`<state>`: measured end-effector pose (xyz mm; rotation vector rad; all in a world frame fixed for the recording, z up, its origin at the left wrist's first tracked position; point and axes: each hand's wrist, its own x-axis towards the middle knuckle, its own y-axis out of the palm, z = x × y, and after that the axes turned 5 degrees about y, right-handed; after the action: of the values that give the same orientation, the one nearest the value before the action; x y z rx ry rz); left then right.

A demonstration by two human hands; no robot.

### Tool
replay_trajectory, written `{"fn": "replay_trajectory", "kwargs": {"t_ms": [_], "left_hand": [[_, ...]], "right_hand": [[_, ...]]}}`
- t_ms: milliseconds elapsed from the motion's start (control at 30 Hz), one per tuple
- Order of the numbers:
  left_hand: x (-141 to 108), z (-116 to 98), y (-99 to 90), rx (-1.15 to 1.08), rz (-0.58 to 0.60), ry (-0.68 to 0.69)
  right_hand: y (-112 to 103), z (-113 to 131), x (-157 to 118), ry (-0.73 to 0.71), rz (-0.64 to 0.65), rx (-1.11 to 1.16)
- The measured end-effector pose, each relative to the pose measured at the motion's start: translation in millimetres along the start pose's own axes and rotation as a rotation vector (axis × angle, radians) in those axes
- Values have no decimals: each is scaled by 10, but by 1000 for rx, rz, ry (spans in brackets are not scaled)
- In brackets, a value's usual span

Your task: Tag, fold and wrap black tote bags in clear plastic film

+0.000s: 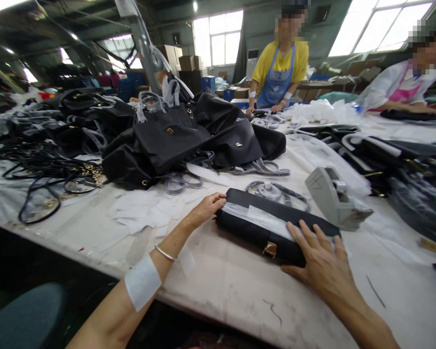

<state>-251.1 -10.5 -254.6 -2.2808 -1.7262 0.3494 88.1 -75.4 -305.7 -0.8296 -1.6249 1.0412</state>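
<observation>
A black bag (250,231) lies on its side on the white table in front of me, with a pale wrap strip (261,219) along its top and a gold clasp (270,249) facing me. My left hand (209,207) pinches the bag's left end at the corner. Spread over the right end is my right hand (318,249), palm down, its fingers apart and resting on the bag and strip. Just behind the bag sits a coiled, wrapped strap (271,190). A grey tape dispenser (330,196) stands close behind the right end.
Black handbags (167,138) are heaped at the back left, beside tangled black straps (39,194). White paper sheets (141,211) lie left of my left hand. More black bags (396,155) are stacked at right. Two people work across the table (218,286).
</observation>
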Motion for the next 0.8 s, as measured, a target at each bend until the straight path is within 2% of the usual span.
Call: {"fn": "replay_trajectory", "kwargs": {"t_ms": [67, 133, 200, 267, 333, 433, 533, 633, 733, 800], "left_hand": [[-149, -24, 11, 61, 25, -19], [-314, -71, 10, 244, -18, -7], [-435, -147, 13, 470, -123, 87], [-460, -237, 34, 637, -167, 255], [-377, -319, 83, 748, -89, 394], [-127, -413, 201, 867, 63, 462], [156, -489, 331, 856, 158, 411], [393, -554, 417, 777, 272, 276], [543, -587, 435, 733, 404, 134], [589, -589, 414, 708, 477, 95]], "right_hand": [[-14, -22, -23, -40, -7, 21], [-40, -43, -35, -81, 1, 46], [-69, -57, -29, -93, 24, 63], [-94, -63, -10, -82, 56, 70], [-115, -63, 10, -72, 88, 73], [-141, -58, 23, -64, 121, 73], [-162, -58, 22, -63, 135, 76], [-179, -61, 24, -68, 150, 89], [-194, -58, 27, -61, 162, 101], [-209, -48, 28, -55, 166, 106]]}}
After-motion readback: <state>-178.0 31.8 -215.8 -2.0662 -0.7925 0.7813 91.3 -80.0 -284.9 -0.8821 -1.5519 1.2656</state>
